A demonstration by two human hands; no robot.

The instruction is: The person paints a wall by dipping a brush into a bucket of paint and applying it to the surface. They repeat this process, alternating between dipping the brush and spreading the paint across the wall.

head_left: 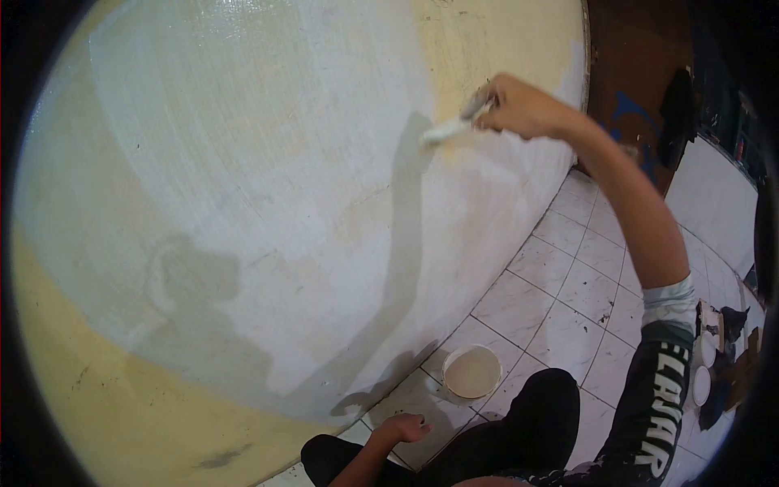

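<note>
Head view: shows paintbrush (450, 128), bristles white with paint, pressed against wall (243, 162) high up, just where fresh white meets bare yellow. Gripped at the handle by right hand (523, 105), fingers closed tight around it, arm stretched up from a black printed sleeve. Below, on tiled floor (568, 300) close to the wall's foot, sits round paint bucket (471, 372), open, pale paint inside. Just beside it, near a bent knee in black, rests left hand (403, 428), fingers loosely bent, gripping nothing. Casts arm's shadow down the white patch.
</note>
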